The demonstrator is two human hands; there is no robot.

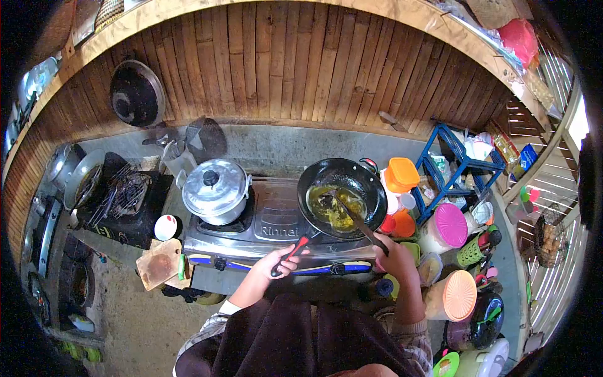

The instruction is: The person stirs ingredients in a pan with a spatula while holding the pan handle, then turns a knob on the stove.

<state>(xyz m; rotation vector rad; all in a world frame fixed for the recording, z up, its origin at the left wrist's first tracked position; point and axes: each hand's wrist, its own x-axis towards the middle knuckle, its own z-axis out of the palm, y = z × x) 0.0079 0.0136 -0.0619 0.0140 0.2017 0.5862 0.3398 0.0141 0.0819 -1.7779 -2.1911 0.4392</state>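
My left hand (pixel 276 264) is closed around the red-and-black handle (pixel 293 251) of a black wok (pixel 375 196). The wok sits on the right side of a two-burner gas stove (pixel 274 218). Inside it, yellowish food (pixel 340 217) lies in what looks like oil. In my right hand (pixel 391 253) is a spatula (pixel 360 224) with a dark handle, its head down in the food, partly hidden. On the left burner stands a lidded silver pot (pixel 215 192), apart from both hands.
Left of the stove are a cutting board (pixel 159 264), a small red-and-white round item (pixel 166 227) and a blackened grill (pixel 125 198). On the right crowd an orange container (pixel 402 174), a pink-lidded jar (pixel 450 225), a peach-lidded jar (pixel 459 295) and a blue rack (pixel 461 158).
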